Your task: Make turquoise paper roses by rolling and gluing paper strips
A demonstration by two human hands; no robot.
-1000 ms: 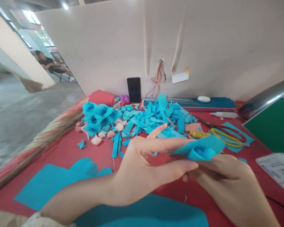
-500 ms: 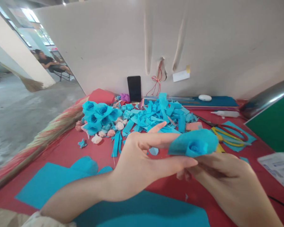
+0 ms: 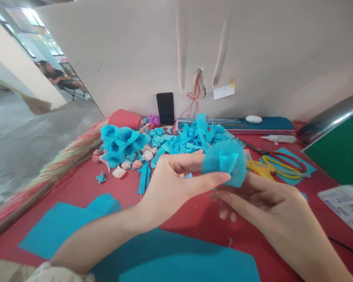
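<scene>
On head cam I've got the blue paper flower (image 3: 238, 153) held up over the red table (image 3: 200, 219), a bit R of ctr, b/w my two hands. It's thin, matte, slightly see-thru paper: one broad rounded petal w/ a small folded ctr piece in a paler, brighter blue. Outer edge is curved, approx a disc. The petal stands more or less upright, broad side twd me; it's abt as wide as tall, so I get no clear long axis off it. The ctr piece runs roughly up-down, wide flat end up, tapering down twd my thumb tip. Can't tell which way the base points; fingers hide it.

My L hand (image 3: 166, 192) is clamped on the flower's L/lower part, thumb in front, index reaching behind. My R hand (image 3: 272, 209) is just below & R, fingers curled under the flower; can't tell if they pinch the base or merely touch.

Nearby: big flat blue sheet (image 3: 188, 258) in the foreground, yellow tool (image 3: 261, 169) just past the R hand, scissors (image 3: 263, 152) next to it, pile of blue scraps (image 3: 182, 140) behind the flower, bunch of blue flowers (image 3: 125, 135) L of that.
</scene>
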